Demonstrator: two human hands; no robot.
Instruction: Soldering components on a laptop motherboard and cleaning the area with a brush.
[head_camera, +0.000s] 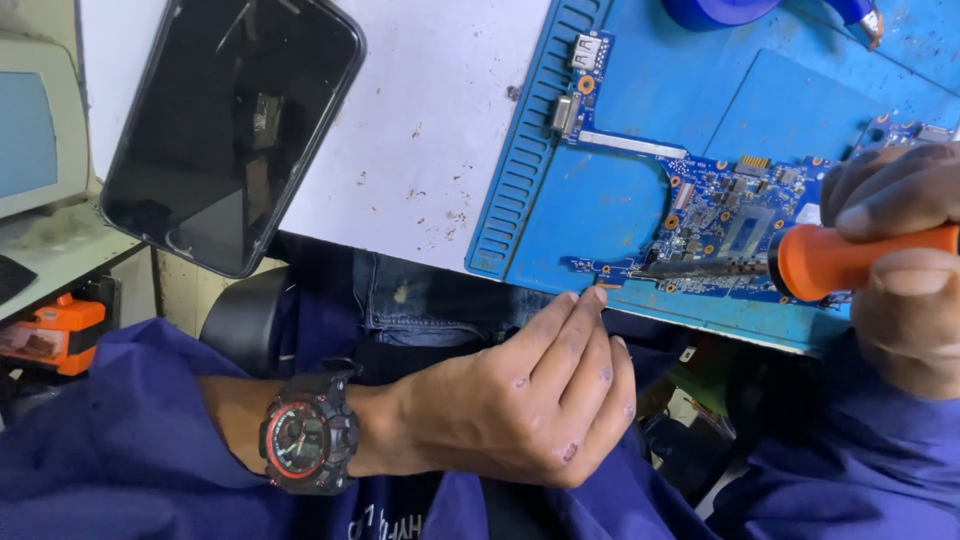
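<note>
Big black phone (232, 125) lies screen-up at about 10 o'clock on the speckled white tabletop (430, 130). A roll of blue tape (722, 11) pokes in at 1 o'clock. Orange tool (58, 333) sits low at 9 o'clock, under a beige monitor (35, 120).

An orange-handled screwdriver (850, 260) lies level, tip on a blue circuit board (715, 215) flat on the mat.
</note>
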